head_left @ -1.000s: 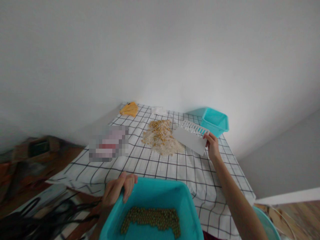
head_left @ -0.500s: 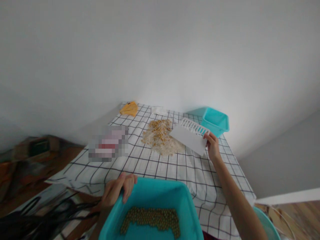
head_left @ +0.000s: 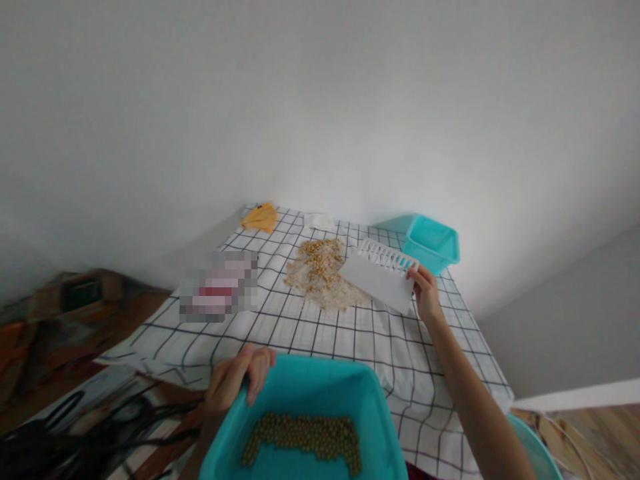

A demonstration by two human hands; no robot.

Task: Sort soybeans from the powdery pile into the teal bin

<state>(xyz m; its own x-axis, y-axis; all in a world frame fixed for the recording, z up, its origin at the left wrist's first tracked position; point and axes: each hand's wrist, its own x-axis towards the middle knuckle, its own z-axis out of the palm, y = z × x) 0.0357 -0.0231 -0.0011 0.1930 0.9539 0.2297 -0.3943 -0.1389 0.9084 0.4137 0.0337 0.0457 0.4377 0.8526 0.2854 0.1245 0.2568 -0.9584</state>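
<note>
Currently, left hand (head_left: 245, 375) clasps the near tub (head_left: 320, 380); right hand (head_left: 424, 290) pinches a white board (head_left: 379, 280), grains (head_left: 323, 270) to its left.

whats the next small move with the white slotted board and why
Probably ease the white slotted board a little left, toward the grain pile: the right grip holds its right end, and its left end overlaps the pile's edge in view, though whether they touch is unclear.
</note>
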